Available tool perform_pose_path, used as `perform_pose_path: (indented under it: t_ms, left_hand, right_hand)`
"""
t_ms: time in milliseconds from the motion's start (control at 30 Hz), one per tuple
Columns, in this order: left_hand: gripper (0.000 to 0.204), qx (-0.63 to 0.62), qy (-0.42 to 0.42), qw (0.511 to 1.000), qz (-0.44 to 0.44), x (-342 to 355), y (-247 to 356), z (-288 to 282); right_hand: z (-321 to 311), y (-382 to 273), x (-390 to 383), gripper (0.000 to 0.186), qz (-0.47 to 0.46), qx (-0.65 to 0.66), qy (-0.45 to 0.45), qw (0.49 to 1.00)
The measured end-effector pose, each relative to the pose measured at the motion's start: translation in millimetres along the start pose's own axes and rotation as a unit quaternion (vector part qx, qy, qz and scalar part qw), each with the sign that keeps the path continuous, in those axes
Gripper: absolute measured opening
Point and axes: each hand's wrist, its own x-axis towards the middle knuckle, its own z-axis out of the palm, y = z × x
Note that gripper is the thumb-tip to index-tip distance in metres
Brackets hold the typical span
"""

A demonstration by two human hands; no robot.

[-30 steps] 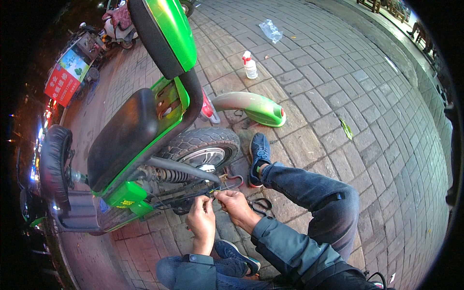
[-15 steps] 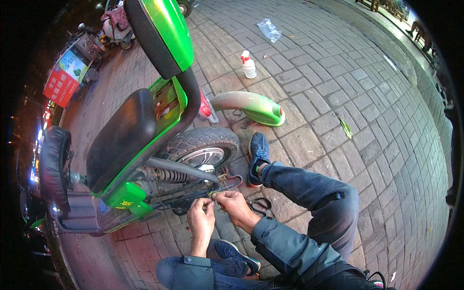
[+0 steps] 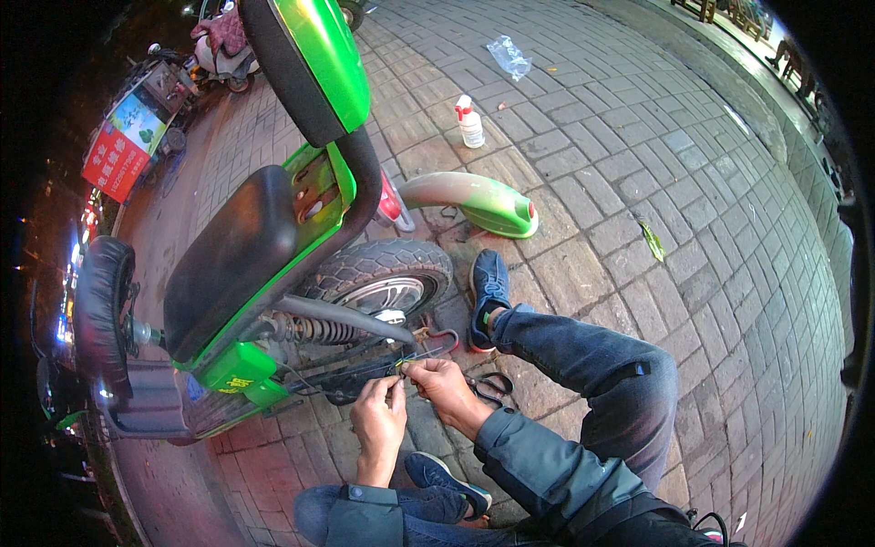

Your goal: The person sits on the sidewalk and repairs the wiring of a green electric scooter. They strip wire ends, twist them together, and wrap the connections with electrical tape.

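Both hands are closed at the lower rear of a green and black electric scooter (image 3: 223, 260), below its rear wheel (image 3: 374, 287) and beside the coil shock (image 3: 324, 328). My right hand (image 3: 437, 387) pinches thin wires, one yellow (image 3: 401, 365), at the end of a grey tube (image 3: 369, 325). My left hand (image 3: 378, 419) is just left of and below it, fingertips pinched at the same wiring; what exactly they hold is too small to make out. A black-handled tool, apparently scissors (image 3: 492, 390), lies on the paving right of my right hand.
A detached green-white fender (image 3: 478, 205), red light piece (image 3: 394, 205), spray bottle (image 3: 469, 123) and plastic bag (image 3: 509, 59) lie or stand beyond the wheel. My bent leg (image 3: 583, 365) borders the right. A cart with a signboard (image 3: 128, 146) and parked scooter (image 3: 223, 50) are at upper left.
My hands stay at the same wiring, with only very slight shifts of the fingers. The scooter and the things on the paving have not moved.
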Motion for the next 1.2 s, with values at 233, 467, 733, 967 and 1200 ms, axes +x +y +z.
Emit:
perform_pose_path:
  t_ms: [233, 467, 733, 967, 1200]
  left_hand:
    - [0.010, -0.172, -0.037, 0.965, -0.192, 2.1, -11.3, 3.3]
    - [0.011, -0.102, -0.020, 0.985, -0.141, 1.8, 0.5, 0.9]
    - [0.007, 0.068, 0.038, 0.996, -0.040, 0.1, 4.9, 5.2]
    - [0.009, 0.099, 0.042, 0.994, 0.001, -0.9, 5.8, 6.2]
    - [0.011, -0.030, 0.027, 0.994, -0.103, -0.6, 9.2, 5.3]
  right_hand:
    - [-0.7, 0.5, -2.1, 0.018, 0.005, 0.010, -0.016, 1.000]
    - [-1.1, -1.2, -1.5, 0.019, 0.005, 0.018, -0.012, 1.000]
    - [-0.8, -1.6, -1.7, 0.020, 0.000, 0.015, -0.016, 1.000]
    - [-0.4, -0.9, -1.3, 0.020, -0.003, 0.013, -0.014, 1.000]
    - [-0.4, 0.6, 0.7, 0.020, -0.007, 0.010, -0.005, 1.000]
